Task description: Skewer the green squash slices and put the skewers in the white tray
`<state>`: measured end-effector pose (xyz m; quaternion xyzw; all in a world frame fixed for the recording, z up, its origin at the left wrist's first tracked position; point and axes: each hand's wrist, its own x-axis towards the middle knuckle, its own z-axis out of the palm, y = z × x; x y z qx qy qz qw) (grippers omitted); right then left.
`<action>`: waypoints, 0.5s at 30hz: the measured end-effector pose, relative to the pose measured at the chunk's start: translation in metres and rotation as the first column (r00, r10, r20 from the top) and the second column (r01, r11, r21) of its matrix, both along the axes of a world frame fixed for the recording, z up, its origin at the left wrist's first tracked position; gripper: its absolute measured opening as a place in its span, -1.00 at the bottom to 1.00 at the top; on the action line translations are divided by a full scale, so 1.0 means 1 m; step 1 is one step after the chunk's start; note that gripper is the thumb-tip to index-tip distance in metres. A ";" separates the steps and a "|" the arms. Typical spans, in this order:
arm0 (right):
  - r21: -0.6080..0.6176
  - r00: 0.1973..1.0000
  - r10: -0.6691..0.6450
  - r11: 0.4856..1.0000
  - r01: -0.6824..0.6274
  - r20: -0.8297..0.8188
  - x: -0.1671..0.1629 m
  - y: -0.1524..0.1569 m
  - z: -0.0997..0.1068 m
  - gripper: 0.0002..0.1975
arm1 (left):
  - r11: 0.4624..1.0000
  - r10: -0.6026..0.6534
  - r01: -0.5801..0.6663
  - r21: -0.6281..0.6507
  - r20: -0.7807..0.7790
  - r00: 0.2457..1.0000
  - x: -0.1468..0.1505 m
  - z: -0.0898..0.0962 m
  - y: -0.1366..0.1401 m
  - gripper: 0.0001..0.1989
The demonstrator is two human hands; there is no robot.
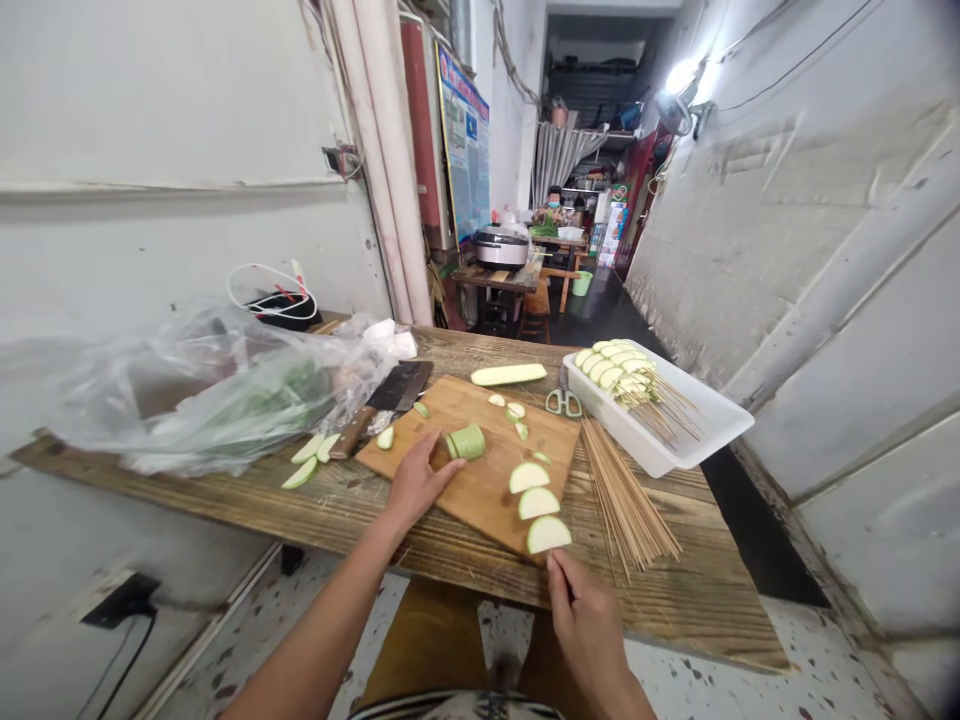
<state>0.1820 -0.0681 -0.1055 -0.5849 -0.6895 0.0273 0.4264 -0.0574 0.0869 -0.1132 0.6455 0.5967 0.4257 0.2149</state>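
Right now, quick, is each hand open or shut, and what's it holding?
Left hand: open, spread beside the green chunk; I can't tell if it's touching.
Right hand: closed, apparently holding three skewered slices by the near end.

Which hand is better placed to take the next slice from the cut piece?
Probably the left hand: it is beside the cut piece; the right hand is by the half-round slices.

Narrow food-preparation room, wooden counter [709,595] with cutting board [480,492], cleaver [399,387] and tray [716,415] of skewered vegetable slices [611,368], electric cooker [501,248] farther back
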 end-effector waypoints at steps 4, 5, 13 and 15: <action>-0.016 0.999 0.023 1.000 -0.023 -0.025 0.002 0.001 -0.003 -0.55 | 0.986 0.154 -0.133 0.100 -0.234 0.960 -0.022 0.009 0.015 -0.50; -0.015 0.999 0.023 1.000 -0.024 -0.034 0.002 0.001 -0.003 -0.56 | 0.981 0.179 -0.149 0.121 -0.306 0.935 -0.029 0.013 0.023 -0.51; 0.036 0.999 0.011 0.999 -0.010 -0.035 0.000 -0.001 -0.003 -0.58 | 0.988 0.089 -0.139 -0.061 -0.511 0.855 -0.040 0.028 0.091 -0.61; 0.038 1.000 0.002 0.999 -0.001 -0.028 0.000 -0.001 -0.003 -0.58 | 0.989 0.069 -0.123 -0.087 -0.469 0.880 -0.039 0.026 0.096 -0.65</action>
